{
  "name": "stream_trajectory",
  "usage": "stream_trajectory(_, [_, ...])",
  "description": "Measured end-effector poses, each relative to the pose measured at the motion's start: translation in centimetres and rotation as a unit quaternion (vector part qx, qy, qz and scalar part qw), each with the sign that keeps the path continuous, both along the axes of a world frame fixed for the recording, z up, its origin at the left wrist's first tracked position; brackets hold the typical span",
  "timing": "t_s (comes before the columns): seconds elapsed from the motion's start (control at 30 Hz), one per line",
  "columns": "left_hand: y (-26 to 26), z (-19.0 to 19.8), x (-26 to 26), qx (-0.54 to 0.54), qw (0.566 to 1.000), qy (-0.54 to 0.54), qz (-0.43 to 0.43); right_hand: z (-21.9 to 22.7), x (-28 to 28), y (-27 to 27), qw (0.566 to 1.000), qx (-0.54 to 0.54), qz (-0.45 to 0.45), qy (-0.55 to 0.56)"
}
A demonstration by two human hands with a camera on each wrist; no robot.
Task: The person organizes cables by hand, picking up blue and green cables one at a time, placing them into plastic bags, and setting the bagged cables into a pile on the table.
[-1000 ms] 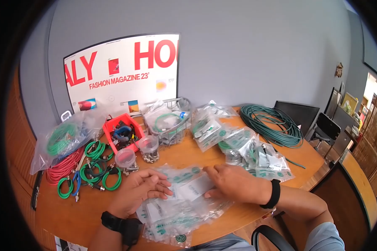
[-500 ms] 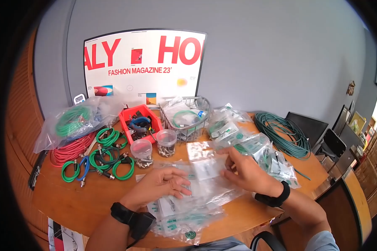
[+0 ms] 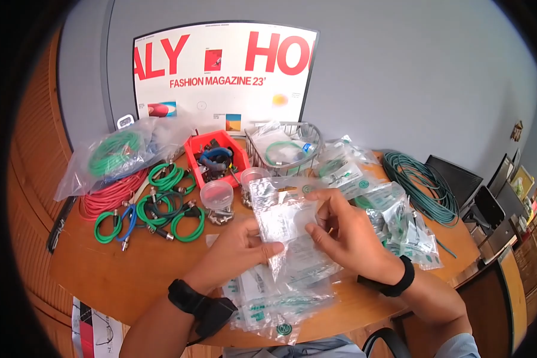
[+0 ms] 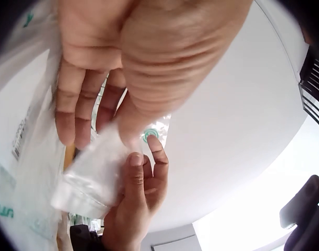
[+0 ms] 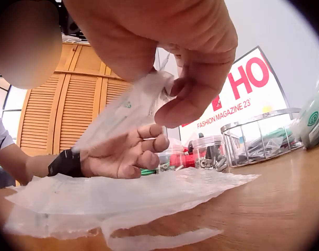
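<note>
Both the left hand point(image 3: 238, 250) and right hand point(image 3: 343, 230) pinch one clear plastic bag point(image 3: 283, 224) above the table point(image 3: 143, 268).

red bin point(image 3: 218, 156) | wire basket point(image 3: 309, 150) | green cable coil point(image 3: 420, 185) | poster point(image 3: 221, 77) behind

Both hands are being held raised together near the scene's centre, the left hand point(image 3: 238, 247) and right hand point(image 3: 343, 230) each pinching with curled fingers.
</note>
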State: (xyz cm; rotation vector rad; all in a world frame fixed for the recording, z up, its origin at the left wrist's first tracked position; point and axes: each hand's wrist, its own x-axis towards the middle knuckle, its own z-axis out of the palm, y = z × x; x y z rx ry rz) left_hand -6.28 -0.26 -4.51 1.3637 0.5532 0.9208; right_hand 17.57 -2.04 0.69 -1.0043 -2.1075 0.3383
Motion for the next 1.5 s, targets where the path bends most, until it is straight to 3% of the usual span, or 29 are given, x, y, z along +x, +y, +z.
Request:
stream_trajectory(0.07, [0.3,-0.3,-0.2,0.001,0.997,0.064,0.03,0.7,-0.3,-0.2,0.999,-0.012,0.007,-0.029])
stream_trajectory(0.13, [-0.2,0.2,-0.2,-0.021,0.999,0.035,0.035,1.4,-0.7,0.2,0.998,-0.015,0.017,-0.057])
stream_trajectory(0.2, [-0.4,0.8,-0.1,-0.032,0.999,0.019,0.033,2.2,-1.3,1.2,0.997,0.044,0.022,0.063])
stream_trajectory(0.27, [-0.5,1.1,-0.1,-0.01,0.999,0.02,0.039,3.8,-2.4,2.1,0.994,0.059,0.002,0.087])
stream_trajectory(0.33, [-0.6,0.9,0.2,0.007,0.999,0.022,0.047,5.1,-3.8,3.3,0.98,0.054,0.032,0.187])
stream_trajectory(0.4, [-0.5,0.2,0.7,0.087,0.994,-0.013,0.059,7.0,-5.5,4.2,0.98,0.067,0.046,0.181])
stream_trajectory(0.43, [-0.1,-0.6,0.5,0.088,0.994,-0.014,0.065,8.1,-6.4,4.6,0.993,0.016,0.078,0.091])
stream_trajectory(0.47, [0.4,-1.6,0.2,0.091,0.993,0.071,0.011,8.9,-7.4,5.2,0.993,-0.035,0.109,0.001])
stream_trajectory(0.5, [0.7,-2.2,-0.2,0.091,0.983,0.156,-0.044,9.5,-8.5,6.2,0.982,-0.059,0.164,-0.073])
stream_trajectory(0.53, [0.6,-1.8,-0.4,0.089,0.982,0.159,-0.043,9.5,-9.8,6.9,0.962,-0.084,0.216,-0.145])
stream_trajectory(0.6, [0.5,-0.5,-0.5,0.107,0.947,0.298,-0.055,6.4,-13.1,9.1,0.924,0.056,0.288,-0.245])
stream_trajectory(0.67, [0.3,-0.7,-0.1,0.106,0.956,0.271,-0.027,6.4,-16.2,6.4,0.857,0.047,0.248,-0.45])
stream_trajectory(0.77, [-0.6,-1.9,-0.8,0.091,0.976,0.198,0.03,2.2,-19.2,6.7,0.863,0.07,0.187,-0.464])
stream_trajectory(0.8, [-1.0,-2.2,-1.3,0.073,0.984,0.149,0.061,1.5,-19.6,6.4,0.833,0.151,0.179,-0.502])
stream_trajectory(0.83, [-1.4,-1.4,-1.8,0.03,0.971,0.225,0.078,0.8,-20.0,6.3,0.792,0.231,0.174,-0.537])
stream_trajectory(0.93, [-1.2,-1.2,-2.2,-0.04,0.975,0.213,0.048,-0.4,-20.9,6.1,0.806,0.258,0.154,-0.51])
stream_trajectory(1.07, [-1.2,-0.2,-0.9,0.016,0.988,0.145,0.052,2.1,-20.6,6.9,0.804,0.199,0.215,-0.518])
stream_trajectory(1.13, [0.1,-1.4,-0.1,0.085,0.996,0.014,-0.005,5.3,-19.9,7.0,0.863,0.001,0.222,-0.454])
stream_trajectory(1.2, [0.3,-1.1,0.0,0.091,0.996,0.004,-0.006,6.7,-17.6,8.0,0.928,-0.08,0.262,-0.252])
stream_trajectory(1.27, [0.2,-0.2,-0.5,0.021,0.999,0.03,0.006,8.4,-14.3,6.3,0.916,-0.274,0.288,-0.044])
stream_trajectory(1.33, [0.8,-0.6,-0.7,0.043,0.997,0.065,0.006,9.0,-10.5,4.3,0.919,-0.246,0.296,0.081])
stream_trajectory(1.4, [0.7,-0.6,-0.6,0.06,0.997,0.016,0.041,7.9,-6.5,3.4,0.914,-0.194,0.304,0.187])
stream_trajectory(1.5, [1.1,-0.7,-0.8,0.063,0.993,0.046,0.083,5.9,-1.1,2.0,0.934,-0.152,0.247,0.21])
